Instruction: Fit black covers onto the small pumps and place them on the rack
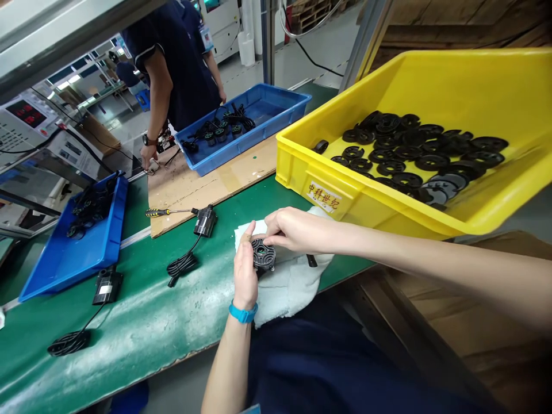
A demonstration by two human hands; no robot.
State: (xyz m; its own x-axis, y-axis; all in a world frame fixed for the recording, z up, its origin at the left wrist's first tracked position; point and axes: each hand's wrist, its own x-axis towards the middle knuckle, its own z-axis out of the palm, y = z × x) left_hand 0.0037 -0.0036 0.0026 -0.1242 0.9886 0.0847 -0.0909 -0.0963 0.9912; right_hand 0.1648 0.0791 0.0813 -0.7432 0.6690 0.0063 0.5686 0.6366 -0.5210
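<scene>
Two hands in use: left hand (pixel 245 270) and right hand (pixel 287 230) meet at round black part (pixel 264 255).
Round black part: held over white cloth (pixel 293 290), near edge of green work surface (pixel 181 330); ribbed face visible.
Left fingers: closed on the part's left side, thumb pointing up; others mostly hidden behind.
Right fingers: curled in, tips at the part's upper right; cannot tell if anything is pinched.
Left wrist: blue band (pixel 244 312).
Dark handle (pixel 311 261): on white cloth, right of the part, just below right forearm.
Yellow bin (pixel 297 164): right, beyond right forearm; many black ring-shaped parts (pixel 390 167), some grey pieces (pixel 446 185).
Screwdriver (pixel 158 213): left of hands, across cardboard sheet (pixel 224 187); shaft end at black unit (pixel 205 222), contact unclear.
Black unit: cable coiled (pixel 181 264) on its near side.
Second black unit (pixel 107 286): farther left, own coiled cable (pixel 69 343).
Far blue tray (pixel 276 109): on cardboard sheet, black corded parts inside.
Left blue tray (pixel 110 241): more black parts.
Co-worker (pixel 181 63): far side, hand (pixel 149 156) at small wires, details too small.
</scene>
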